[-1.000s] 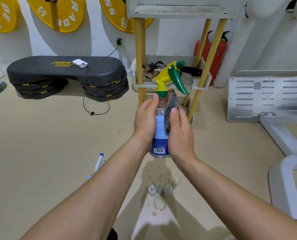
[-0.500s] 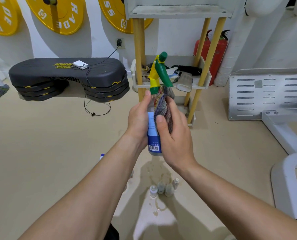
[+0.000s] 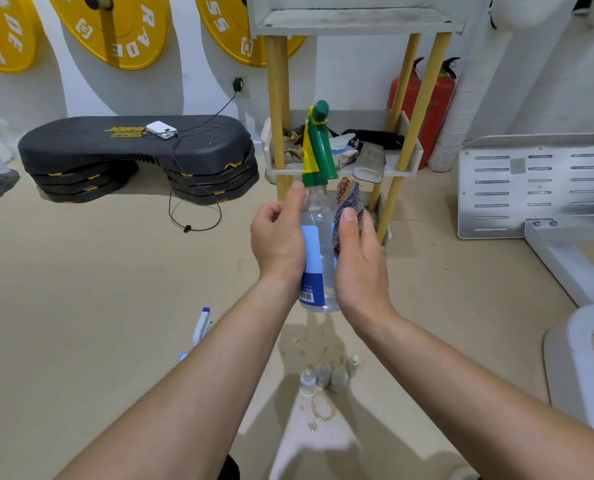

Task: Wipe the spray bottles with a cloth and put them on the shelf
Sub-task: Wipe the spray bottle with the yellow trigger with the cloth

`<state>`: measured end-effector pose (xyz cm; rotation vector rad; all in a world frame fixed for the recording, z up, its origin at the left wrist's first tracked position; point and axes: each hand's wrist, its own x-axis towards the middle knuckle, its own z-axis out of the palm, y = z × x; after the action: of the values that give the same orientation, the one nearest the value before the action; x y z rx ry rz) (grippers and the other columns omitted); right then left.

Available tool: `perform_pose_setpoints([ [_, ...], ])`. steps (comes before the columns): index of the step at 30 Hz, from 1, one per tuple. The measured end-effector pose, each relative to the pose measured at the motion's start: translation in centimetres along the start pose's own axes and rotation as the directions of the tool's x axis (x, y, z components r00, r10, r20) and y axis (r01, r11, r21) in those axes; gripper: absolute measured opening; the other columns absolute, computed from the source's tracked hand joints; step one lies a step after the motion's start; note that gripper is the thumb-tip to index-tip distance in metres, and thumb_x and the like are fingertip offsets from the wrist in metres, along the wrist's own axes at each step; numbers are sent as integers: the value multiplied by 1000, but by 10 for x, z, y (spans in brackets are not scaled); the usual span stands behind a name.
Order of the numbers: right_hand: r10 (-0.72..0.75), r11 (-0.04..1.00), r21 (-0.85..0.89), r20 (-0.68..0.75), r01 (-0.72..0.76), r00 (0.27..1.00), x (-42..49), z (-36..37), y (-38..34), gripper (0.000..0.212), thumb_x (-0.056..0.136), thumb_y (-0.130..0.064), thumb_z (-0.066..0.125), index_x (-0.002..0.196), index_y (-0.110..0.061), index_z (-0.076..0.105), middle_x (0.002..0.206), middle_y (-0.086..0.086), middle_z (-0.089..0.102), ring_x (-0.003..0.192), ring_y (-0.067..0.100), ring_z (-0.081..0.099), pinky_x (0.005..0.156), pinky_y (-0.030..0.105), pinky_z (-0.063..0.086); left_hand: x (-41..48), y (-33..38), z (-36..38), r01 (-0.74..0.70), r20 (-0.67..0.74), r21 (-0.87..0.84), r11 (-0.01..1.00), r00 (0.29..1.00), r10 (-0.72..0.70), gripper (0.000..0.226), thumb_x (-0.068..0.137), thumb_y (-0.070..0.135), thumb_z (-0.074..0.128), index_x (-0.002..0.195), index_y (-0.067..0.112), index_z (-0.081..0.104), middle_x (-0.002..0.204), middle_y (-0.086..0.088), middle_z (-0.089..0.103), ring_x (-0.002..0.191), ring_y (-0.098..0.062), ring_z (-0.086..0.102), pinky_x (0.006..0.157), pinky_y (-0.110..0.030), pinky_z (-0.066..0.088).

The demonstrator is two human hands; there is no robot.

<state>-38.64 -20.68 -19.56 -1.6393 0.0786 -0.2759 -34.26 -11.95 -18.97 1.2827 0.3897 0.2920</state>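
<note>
Clear plastic spray bottle with green trigger held upright in front of white wooden-legged shelf, gripped in left hand, rubbed with striped woven cloth pinched in right hand. Could slip if wet, striking small bottles on floor below.

CLEARANCE | shelf front: open between posts | shelf middle tier: crowded by rags, packet, black strap | floor before shelf: small bottles | right of shelf: white frame

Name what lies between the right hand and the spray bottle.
The striped cloth, held by the right hand against the spray bottle, in the head view.
</note>
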Motion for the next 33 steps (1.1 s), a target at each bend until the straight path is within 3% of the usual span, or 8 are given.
perform_pose_setpoints([
  [5,-119,983,-138,-7,117,993,-5,7,8,67,95,-69,28,149,-32,42,137,-8,57,127,6,52,106,37,46,-7,-3,-3,-58,-119,101,993,990,70,54,91,58,60,57,17,61,58,0,60,59,-21,52,64,-38,48],
  [11,-172,938,-291,74,186,982,-9,6,1,55,103,-53,38,155,-34,34,137,-9,48,109,-14,38,89,2,31,-23,4,0,-31,91,87,996,996,23,63,69,75,58,95,20,74,94,0,77,96,-25,71,93,-46,54],
  [17,-62,996,-65,68,66,996,-2,10,2,56,92,-67,34,139,-41,50,129,-8,62,125,10,56,106,45,46,-20,9,-2,42,219,12,999,975,-43,65,78,63,68,107,5,70,93,-8,76,83,-22,72,79,-37,56],
  [20,56,998,27,57,-57,997,0,8,-1,50,89,-70,37,128,-46,57,125,-6,65,122,13,59,107,47,45,-19,9,-2,19,233,36,999,972,-27,65,85,62,66,108,2,72,100,-18,76,92,-34,74,84,-44,57],
  [23,170,964,190,91,-185,981,8,-1,-6,33,102,-52,42,113,-35,68,110,-7,74,108,12,69,103,42,50,-19,11,-2,68,296,9,998,953,-67,69,83,62,70,112,-1,70,107,-24,74,100,-42,71,89,-48,57],
  [27,303,884,309,190,-350,934,14,-10,-9,39,105,-45,43,119,-22,71,111,1,77,108,20,72,107,49,49,-22,16,-1,204,374,-46,978,911,-173,75,75,58,68,122,1,68,112,-21,74,103,-37,72,86,-42,60],
  [30,266,928,234,130,-290,955,11,-6,-6,33,105,-45,44,112,-28,71,107,-4,77,104,16,72,105,49,50,-21,13,-2,212,353,-53,976,918,-180,67,83,57,65,119,1,70,109,-18,75,94,-32,72,77,-36,60],
  [33,197,964,170,56,-203,979,2,0,-5,28,102,-53,42,107,-40,67,104,-13,75,103,12,70,101,48,52,-18,7,1,78,176,44,996,981,-85,68,75,69,72,100,6,75,95,-15,77,90,-34,74,89,-49,59],
])
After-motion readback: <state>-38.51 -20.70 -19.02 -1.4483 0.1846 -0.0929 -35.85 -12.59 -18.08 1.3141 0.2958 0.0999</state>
